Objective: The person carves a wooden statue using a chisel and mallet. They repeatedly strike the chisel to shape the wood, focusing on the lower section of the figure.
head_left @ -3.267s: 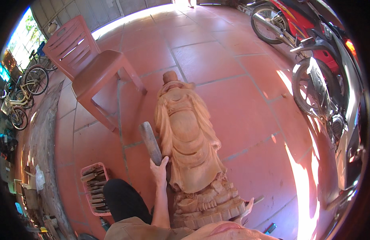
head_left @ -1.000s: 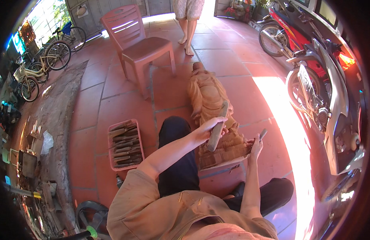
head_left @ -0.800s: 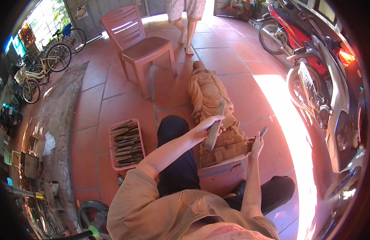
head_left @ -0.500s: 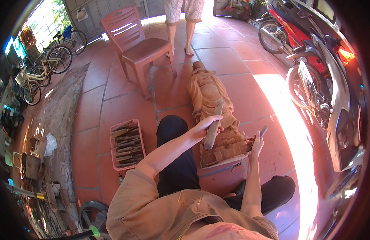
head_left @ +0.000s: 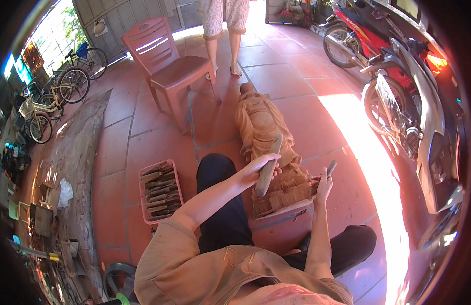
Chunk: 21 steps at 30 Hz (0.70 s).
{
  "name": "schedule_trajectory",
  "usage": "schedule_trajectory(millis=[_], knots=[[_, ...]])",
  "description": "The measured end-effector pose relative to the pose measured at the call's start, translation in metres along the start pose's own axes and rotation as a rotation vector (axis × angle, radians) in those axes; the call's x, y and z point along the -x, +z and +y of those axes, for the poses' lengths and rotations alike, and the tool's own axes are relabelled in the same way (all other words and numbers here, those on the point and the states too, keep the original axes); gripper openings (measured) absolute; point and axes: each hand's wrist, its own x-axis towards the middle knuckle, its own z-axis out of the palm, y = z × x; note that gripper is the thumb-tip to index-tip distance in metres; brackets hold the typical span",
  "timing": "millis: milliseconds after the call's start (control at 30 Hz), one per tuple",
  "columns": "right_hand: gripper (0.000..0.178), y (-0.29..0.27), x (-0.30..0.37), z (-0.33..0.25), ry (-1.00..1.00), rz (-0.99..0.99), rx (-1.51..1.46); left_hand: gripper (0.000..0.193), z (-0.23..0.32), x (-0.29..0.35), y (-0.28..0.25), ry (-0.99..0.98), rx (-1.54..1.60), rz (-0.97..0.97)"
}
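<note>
A carved wooden statue (head_left: 262, 119) of a robed figure lies on its back on the tiles, its base nearest me. My left hand (head_left: 256, 169) is wrapped round a thick wooden stick (head_left: 266, 179), held slanting above the statue's lower part. Beside the base, my right hand (head_left: 323, 190) grips a chisel by its handle (head_left: 331, 166), which sticks up past the fingers. The chisel's tip points in at the carved edge; whether it touches the wood I cannot tell. Left of my knee stands a pink plastic basket (head_left: 178, 180) holding several wooden-handled carving tools (head_left: 162, 191).
A red-brown plastic chair (head_left: 180, 70) stands ahead to the left. Behind the statue are a person's bare legs (head_left: 235, 48). Motorbikes (head_left: 393, 96) line the right side. Bicycles (head_left: 75, 84) and a long wooden slab (head_left: 85, 152) are on the left.
The whole view has shifted slightly, so the statue, chair and basket sit a little lower. Both hands keep their grips, and the stick has barely moved relative to the statue.
</note>
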Motion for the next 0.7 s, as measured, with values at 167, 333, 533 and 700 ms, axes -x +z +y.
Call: schedule_trajectory(millis=[167, 333, 533, 700], knots=[[0.040, -0.0003, 0.0008, -0.0013, -0.020, -0.019, -0.012, 0.047, -0.0003, -0.0015, 0.0015, -0.017, 0.013, -0.011], [0.039, 0.0001, 0.0000, -0.0002, -0.007, -0.002, -0.008, 0.046, -0.0023, -0.0069, 0.0011, -0.026, 0.008, -0.019], [0.038, 0.0015, 0.0005, -0.0016, 0.006, 0.014, 0.012, 0.044, -0.0001, -0.0052, 0.0053, -0.044, 0.014, -0.001], [0.042, 0.0032, 0.0006, 0.0000, -0.043, 0.013, 0.006, 0.044, 0.0011, -0.0017, 0.0050, -0.043, 0.014, -0.016]])
